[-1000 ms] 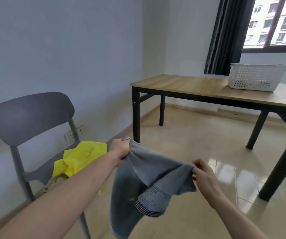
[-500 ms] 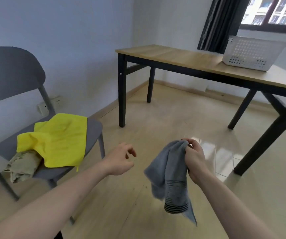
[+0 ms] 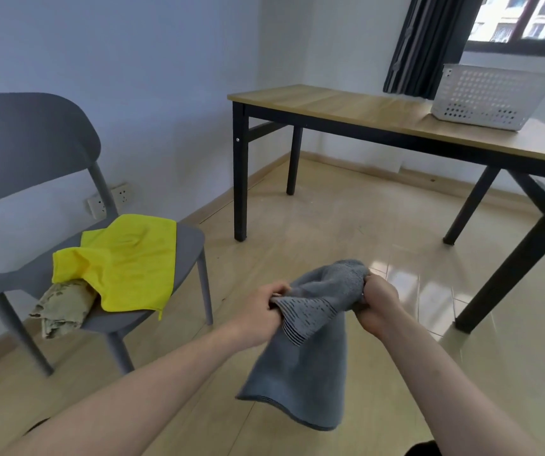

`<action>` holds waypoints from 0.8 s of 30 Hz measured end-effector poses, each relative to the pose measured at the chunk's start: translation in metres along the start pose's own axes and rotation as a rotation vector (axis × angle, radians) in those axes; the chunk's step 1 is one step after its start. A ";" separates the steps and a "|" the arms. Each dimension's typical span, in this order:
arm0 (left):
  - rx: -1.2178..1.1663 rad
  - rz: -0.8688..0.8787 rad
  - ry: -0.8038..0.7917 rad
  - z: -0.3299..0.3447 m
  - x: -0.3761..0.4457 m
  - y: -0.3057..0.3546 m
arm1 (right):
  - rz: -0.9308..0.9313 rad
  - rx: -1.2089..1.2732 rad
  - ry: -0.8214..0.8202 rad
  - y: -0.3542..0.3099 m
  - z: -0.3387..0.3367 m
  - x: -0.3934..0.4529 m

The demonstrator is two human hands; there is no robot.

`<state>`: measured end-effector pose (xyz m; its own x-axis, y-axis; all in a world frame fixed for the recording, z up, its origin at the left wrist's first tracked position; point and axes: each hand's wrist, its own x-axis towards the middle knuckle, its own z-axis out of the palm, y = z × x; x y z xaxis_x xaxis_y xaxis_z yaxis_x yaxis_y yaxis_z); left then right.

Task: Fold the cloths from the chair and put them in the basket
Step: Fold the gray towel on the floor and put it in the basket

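Both hands are holding a grey towel (image 3: 307, 350) in the air above the floor, between the chair and the counter. The left hand (image 3: 264, 311) is pinching the striped edge with its grip clamped on the fabric, and the right hand (image 3: 376, 307) is clutching a bunched top corner, its grip curled round the cloth. The rest of the towel is hanging down below the hands. A yellow cloth (image 3: 126, 264) is lying spread on the seat of the grey chair (image 3: 24, 139), partly covering a crumpled patterned cloth (image 3: 62, 307) at the seat's front edge. A white perforated basket (image 3: 488, 95) is sitting on the wooden counter (image 3: 346, 108).
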<state>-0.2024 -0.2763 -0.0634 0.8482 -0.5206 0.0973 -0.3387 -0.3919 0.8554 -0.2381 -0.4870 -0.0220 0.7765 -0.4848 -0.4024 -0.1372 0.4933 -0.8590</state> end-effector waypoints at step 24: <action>-0.011 -0.185 -0.146 -0.072 0.008 0.007 | -0.365 -1.022 -0.220 0.035 0.014 -0.025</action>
<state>-0.1693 -0.2286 -0.0198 0.8274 -0.5450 -0.1357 -0.1773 -0.4828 0.8576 -0.2536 -0.4471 -0.0378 0.9523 -0.2904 -0.0937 -0.2419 -0.5314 -0.8119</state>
